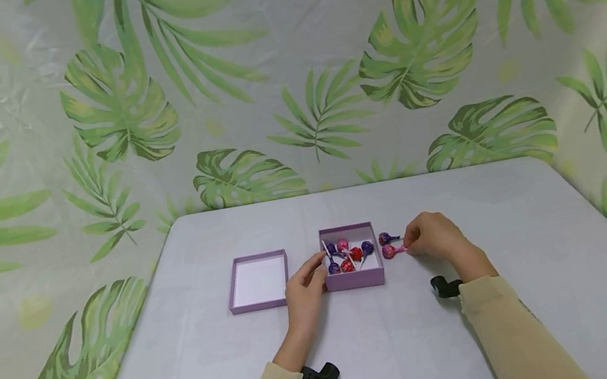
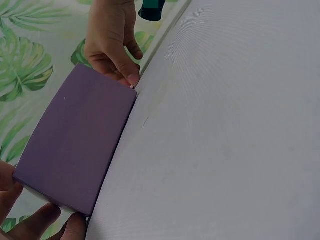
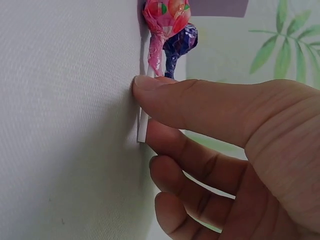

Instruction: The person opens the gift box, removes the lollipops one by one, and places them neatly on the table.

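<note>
My right hand (image 1: 435,235) pinches the white stick of a pink-wrapped lollipop (image 1: 390,251) between thumb and index finger, low over the table right of the box. Close beside it lies a dark purple lollipop (image 1: 385,238), partly behind the pink one in the right wrist view. The open purple box (image 1: 355,280) holds several red, pink and purple lollipops. Against the box's left side rest the fingers of my left hand (image 1: 304,291). In the left wrist view, fingertips (image 2: 42,220) touch that side of the box, whose contents are hidden there.
A shallow purple lid (image 1: 263,305) lies with its white inside up, left of the box and close to the left hand. The table (image 1: 188,365) has a white cloth, and a leaf-patterned sheet (image 1: 309,46) hangs behind it. Each wrist wears a black device.
</note>
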Demonstrator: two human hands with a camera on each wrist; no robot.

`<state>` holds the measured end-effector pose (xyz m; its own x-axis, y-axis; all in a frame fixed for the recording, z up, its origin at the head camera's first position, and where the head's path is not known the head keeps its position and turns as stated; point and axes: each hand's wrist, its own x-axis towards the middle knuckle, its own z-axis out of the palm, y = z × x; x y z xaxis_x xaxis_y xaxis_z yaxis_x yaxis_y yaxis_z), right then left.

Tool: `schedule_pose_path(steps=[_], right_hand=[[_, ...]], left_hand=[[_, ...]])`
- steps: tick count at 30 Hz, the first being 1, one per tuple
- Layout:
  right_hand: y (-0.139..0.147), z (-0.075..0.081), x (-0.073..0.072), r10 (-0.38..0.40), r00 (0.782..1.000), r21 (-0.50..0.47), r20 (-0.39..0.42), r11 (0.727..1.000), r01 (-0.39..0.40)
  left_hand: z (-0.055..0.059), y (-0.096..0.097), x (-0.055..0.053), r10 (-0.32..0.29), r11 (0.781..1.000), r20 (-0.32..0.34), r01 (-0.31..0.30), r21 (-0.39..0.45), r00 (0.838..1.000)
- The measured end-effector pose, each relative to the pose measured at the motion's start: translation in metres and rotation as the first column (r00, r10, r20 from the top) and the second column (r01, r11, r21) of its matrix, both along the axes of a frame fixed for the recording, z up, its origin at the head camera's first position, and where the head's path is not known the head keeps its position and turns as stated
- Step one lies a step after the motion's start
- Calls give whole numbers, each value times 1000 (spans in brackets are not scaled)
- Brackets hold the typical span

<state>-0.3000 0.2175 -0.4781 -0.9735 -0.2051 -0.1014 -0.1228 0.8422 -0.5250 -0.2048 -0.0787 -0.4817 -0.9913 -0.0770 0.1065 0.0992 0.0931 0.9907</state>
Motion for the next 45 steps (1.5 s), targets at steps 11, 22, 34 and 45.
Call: schedule_pose_path(steps=[11, 22, 34, 45], right_hand=[[0, 3, 0, -15, 1000, 8, 12, 1000, 15], [1, 29, 8, -15, 999, 19, -49, 1000, 16], [-12, 42, 19, 3, 992, -11, -124, 1000, -5], [-47, 45, 27, 10, 980, -56, -200, 998, -22]], left_hand=[[0, 0, 0, 6, 1000, 3, -6, -11, 1000], [0, 0, 0, 2, 1000, -3, -2, -10, 1000], [-3, -1, -1, -21, 1000, -1, 21, 20, 1000], [-22, -2, -10, -21, 999, 13, 21, 39, 1000]])
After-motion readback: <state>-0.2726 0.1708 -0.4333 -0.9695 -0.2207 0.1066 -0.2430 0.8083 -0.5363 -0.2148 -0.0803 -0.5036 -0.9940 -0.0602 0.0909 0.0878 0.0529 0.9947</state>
